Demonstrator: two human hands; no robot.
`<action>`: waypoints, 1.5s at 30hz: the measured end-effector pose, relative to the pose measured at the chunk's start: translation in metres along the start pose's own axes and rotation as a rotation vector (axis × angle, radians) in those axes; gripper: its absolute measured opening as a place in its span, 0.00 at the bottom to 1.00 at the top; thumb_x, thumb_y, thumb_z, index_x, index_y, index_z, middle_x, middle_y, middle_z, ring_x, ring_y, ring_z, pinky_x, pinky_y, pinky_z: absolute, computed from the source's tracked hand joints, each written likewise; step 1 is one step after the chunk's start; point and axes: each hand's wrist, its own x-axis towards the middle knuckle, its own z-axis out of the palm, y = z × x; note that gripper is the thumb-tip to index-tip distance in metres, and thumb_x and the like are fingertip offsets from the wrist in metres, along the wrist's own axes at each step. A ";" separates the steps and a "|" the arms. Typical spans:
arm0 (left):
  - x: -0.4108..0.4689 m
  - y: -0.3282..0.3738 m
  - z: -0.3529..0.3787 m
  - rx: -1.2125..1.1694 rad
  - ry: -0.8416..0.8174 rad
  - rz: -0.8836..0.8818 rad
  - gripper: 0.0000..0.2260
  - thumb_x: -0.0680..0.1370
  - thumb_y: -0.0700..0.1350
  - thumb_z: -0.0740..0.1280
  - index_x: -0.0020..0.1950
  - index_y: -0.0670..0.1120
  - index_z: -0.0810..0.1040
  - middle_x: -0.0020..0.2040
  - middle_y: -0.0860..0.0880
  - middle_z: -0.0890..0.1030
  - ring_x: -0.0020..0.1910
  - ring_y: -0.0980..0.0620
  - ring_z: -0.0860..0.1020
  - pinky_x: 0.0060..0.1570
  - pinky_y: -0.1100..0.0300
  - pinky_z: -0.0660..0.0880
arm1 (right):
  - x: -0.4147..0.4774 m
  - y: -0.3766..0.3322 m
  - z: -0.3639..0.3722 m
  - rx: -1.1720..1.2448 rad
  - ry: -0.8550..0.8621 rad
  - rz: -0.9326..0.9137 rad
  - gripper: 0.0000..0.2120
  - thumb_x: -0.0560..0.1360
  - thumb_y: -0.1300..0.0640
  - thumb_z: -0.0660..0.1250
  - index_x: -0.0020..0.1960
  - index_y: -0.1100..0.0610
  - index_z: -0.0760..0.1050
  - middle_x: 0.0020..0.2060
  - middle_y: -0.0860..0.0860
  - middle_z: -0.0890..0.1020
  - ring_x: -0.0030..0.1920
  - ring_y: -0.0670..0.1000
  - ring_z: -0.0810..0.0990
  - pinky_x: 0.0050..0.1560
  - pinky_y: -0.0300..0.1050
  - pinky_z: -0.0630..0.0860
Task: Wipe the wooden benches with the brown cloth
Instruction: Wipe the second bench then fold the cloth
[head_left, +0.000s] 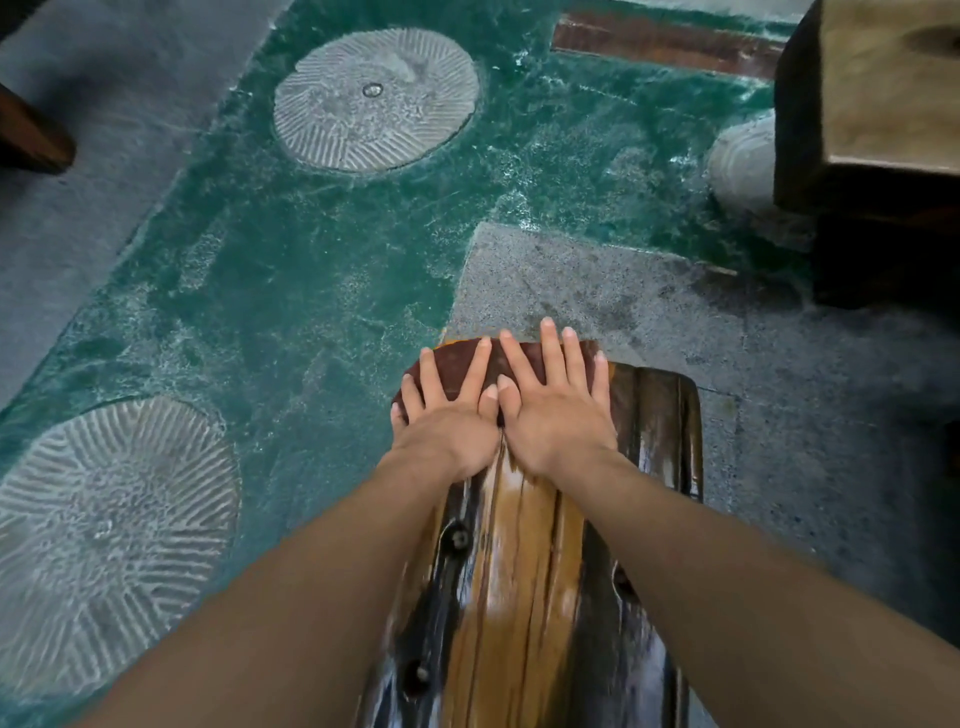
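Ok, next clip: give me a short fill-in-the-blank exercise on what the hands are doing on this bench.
1. The left hand and the right hand both lie flat, fingers straight, on a brown ____.
2. It sits at the far ____ of the wooden bench.
3. Left of the bench, ____ round grooved stones are set in the floor.

Missing words: cloth; end; two.

Our left hand (447, 435) and right hand (558, 430) lay together on the cloth (454, 362). It covered the table's (519, 545) far end.
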 end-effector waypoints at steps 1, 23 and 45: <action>0.004 -0.002 -0.001 -0.009 0.009 0.019 0.21 0.80 0.62 0.42 0.66 0.76 0.33 0.76 0.50 0.30 0.76 0.43 0.37 0.72 0.43 0.38 | 0.002 -0.001 0.000 0.004 0.003 0.013 0.25 0.81 0.43 0.38 0.75 0.38 0.34 0.76 0.50 0.34 0.75 0.52 0.31 0.71 0.57 0.28; -0.005 -0.032 -0.029 -0.110 0.073 0.147 0.25 0.78 0.62 0.59 0.68 0.76 0.47 0.72 0.48 0.58 0.66 0.44 0.66 0.66 0.49 0.65 | -0.012 -0.022 -0.024 0.073 -0.177 0.106 0.25 0.83 0.45 0.40 0.73 0.37 0.30 0.74 0.48 0.29 0.72 0.51 0.26 0.70 0.59 0.28; 0.120 0.091 -0.354 -0.196 0.235 0.823 0.13 0.79 0.49 0.65 0.63 0.54 0.79 0.65 0.50 0.72 0.58 0.47 0.66 0.63 0.50 0.65 | 0.166 -0.115 -0.260 0.339 0.363 0.232 0.18 0.83 0.47 0.49 0.68 0.47 0.70 0.55 0.53 0.81 0.56 0.56 0.75 0.56 0.53 0.70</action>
